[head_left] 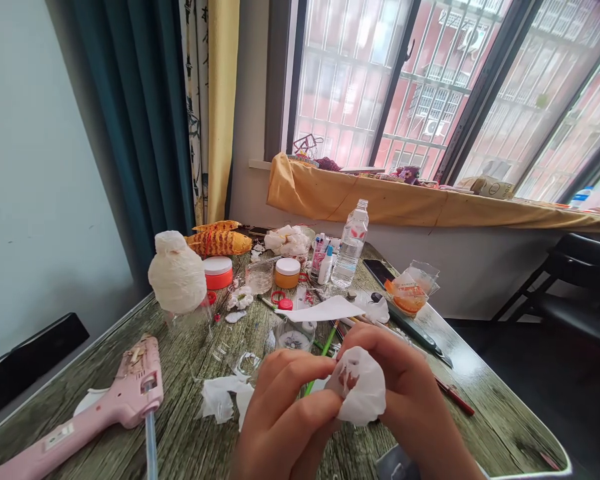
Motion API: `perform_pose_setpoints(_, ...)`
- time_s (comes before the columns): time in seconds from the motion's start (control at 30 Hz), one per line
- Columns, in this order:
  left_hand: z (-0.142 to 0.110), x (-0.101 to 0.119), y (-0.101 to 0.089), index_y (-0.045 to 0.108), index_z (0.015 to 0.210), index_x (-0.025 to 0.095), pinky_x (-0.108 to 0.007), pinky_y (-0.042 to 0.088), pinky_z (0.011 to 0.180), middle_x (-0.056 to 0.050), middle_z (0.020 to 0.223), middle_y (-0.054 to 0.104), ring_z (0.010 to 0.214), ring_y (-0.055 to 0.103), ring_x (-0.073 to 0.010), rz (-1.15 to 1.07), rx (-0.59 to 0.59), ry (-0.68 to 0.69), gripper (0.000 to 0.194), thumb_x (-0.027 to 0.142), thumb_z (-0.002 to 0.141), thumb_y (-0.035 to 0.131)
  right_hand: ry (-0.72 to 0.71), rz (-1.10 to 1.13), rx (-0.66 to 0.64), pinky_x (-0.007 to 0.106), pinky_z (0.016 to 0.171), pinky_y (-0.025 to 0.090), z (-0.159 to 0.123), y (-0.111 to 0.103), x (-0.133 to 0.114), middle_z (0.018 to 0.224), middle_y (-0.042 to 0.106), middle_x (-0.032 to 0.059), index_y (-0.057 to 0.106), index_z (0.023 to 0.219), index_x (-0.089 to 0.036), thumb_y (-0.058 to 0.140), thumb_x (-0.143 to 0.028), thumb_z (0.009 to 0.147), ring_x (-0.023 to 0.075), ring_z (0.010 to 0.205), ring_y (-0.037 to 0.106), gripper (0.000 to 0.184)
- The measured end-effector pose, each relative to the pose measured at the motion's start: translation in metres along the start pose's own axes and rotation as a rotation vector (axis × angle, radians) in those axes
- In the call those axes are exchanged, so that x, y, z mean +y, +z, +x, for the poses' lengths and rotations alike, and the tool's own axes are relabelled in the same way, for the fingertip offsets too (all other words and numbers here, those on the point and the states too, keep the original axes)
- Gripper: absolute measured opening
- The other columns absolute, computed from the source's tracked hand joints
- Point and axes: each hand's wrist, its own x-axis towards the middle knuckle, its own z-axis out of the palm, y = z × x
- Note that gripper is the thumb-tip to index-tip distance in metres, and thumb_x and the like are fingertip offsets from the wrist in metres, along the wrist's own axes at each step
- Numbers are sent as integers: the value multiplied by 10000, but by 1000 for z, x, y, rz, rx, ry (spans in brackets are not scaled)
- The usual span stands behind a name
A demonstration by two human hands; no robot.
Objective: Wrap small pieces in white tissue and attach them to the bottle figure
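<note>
In front of me, low in the view, both hands hold a small rounded white papery piece (367, 395). It is thin and translucent, with a brownish patch showing in its middle. My left hand (293, 407) pinches its left edge between thumb and fingers. My right hand (410, 383) grips it from behind and the right; some of those fingers are hidden. White paper scraps (219, 400) lie left of my left hand. Just beyond the hands are a green-handled brush (329, 353), a clear round dish (294, 337) and a strip of white paper (325, 309).
A pink glue gun (137, 383) lies at left. Behind it, a white paper-covered rounded form (177, 277) rests on a clear cup. Farther back stand an open water bottle (351, 247), lidded jars (287, 273) and an orange fish figure (223, 243). A dark utility knife (414, 329) lies right.
</note>
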Motion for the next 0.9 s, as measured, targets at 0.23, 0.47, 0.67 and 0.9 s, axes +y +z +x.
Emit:
perform_pose_setpoints(0.23,-6,-5,1,605,990,226,-312,525,820,-79,1077,688,934,623,-189,-31,-44,-43,129,123,921,569,28,73,-6,180,593,414,1,-2,-2,726,587,-50,656,739,-232,717,-119,781,108,658,512,136)
perform_pose_setpoints(0.47,-5,-6,4,602,1019,248,-281,520,832,-46,1092,675,967,621,-167,-154,-61,-138,161,124,947,528,122,187,-120,163,706,514,1,-11,-2,875,668,-28,757,935,-311,765,-255,860,115,793,633,94)
perform_pose_setpoints(0.67,-8,-4,7,614,993,246,-247,508,832,-23,1101,698,947,649,-141,-154,-18,-193,144,125,944,553,58,144,21,79,624,487,0,-5,0,786,676,-61,767,855,-316,816,-143,770,77,710,624,200)
perform_pose_setpoints(0.9,-6,-4,8,624,974,221,-234,519,837,-38,1077,712,959,644,-138,-109,-9,-126,88,179,962,547,51,147,-83,102,705,498,4,-8,0,854,674,-63,755,920,-342,764,-109,792,81,778,623,266)
